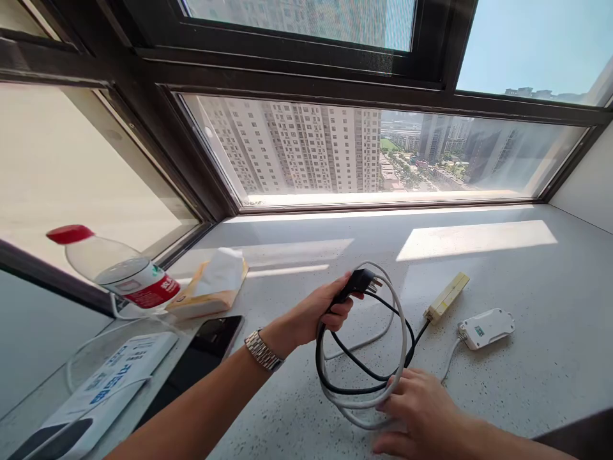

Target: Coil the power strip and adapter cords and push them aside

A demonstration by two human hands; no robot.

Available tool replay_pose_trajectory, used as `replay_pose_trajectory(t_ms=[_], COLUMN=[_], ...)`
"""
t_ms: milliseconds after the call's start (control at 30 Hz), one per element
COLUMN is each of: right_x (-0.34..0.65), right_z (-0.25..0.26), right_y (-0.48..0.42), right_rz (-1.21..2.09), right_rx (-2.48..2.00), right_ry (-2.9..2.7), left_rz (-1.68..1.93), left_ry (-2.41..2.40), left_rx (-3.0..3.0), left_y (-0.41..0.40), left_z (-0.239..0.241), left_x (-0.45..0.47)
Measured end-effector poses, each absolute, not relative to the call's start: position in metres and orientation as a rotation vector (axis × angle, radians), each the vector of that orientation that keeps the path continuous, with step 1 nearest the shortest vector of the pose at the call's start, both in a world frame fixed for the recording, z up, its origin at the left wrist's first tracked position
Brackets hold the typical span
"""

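Observation:
My left hand [330, 306] is closed around a black power plug [363, 281], its metal prongs pointing right, with the cables gathered in the same grip. From it hang loops of a black cable [354, 390] and a white cable [401, 319]. My right hand [419, 409] is at the lower right of the coil, its curled fingers on the looped cables; part of the grip is hidden. The black cable runs to a cream power strip [447, 298] on the sill. Beyond my right hand lies a white power strip [487, 328] with a white cord.
At left stand a red-capped bottle [129, 275] and an open tissue pack [211, 287]. A dark phone [215, 338] and a blue-lettered white box [110, 383] lie near my left forearm. Dark window frames [306, 73] border the speckled white sill [536, 377].

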State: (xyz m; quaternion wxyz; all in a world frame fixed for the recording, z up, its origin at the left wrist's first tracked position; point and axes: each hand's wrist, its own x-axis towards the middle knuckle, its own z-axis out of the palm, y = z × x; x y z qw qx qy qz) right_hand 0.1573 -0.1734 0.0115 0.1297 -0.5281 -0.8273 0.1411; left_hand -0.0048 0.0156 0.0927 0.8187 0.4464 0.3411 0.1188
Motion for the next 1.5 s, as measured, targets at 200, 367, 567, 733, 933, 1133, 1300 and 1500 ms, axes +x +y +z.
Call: replay_pose_trajectory(t_ms=[200,367,567,733,933,1133,1300,1500], right_x=[0.291,0.385,0.380,0.364,0.350,0.343,0.333,0.322], right_z=[0.029,0.018,0.032,0.049,0.053,0.059,0.052,0.046], right_y=[-0.200,-0.197,-0.166,-0.136,-0.111,-0.099,-0.097,-0.083], right_rz=[-0.063,0.199,0.078,0.002,0.037,0.198,0.184,0.138], right_rx=[-1.918,-2.198,-1.977,-1.869,-1.688,-1.798,-1.931,-2.057], right_ry=[-1.876,-2.084,-2.395,-2.533,-2.704,-2.598,-2.441,-2.346], left_rz=[0.281,0.424,0.530,0.407,0.243,0.280,0.350,0.474], left_ry=[0.787,0.933,0.985,0.971,0.989,1.015,1.292,1.541], left_rx=[1.156,1.423,1.683,1.744,1.651,1.496,1.564,1.900], left_y=[0.011,0.009,0.006,0.013,0.028,0.058,0.082,0.094], left_z=[0.095,0.094,0.094,0.093,0.093,0.075,0.045,0.027], left_x=[0.000,0.011,0.017,0.016,0.015,0.006,-0.002,-0.004])
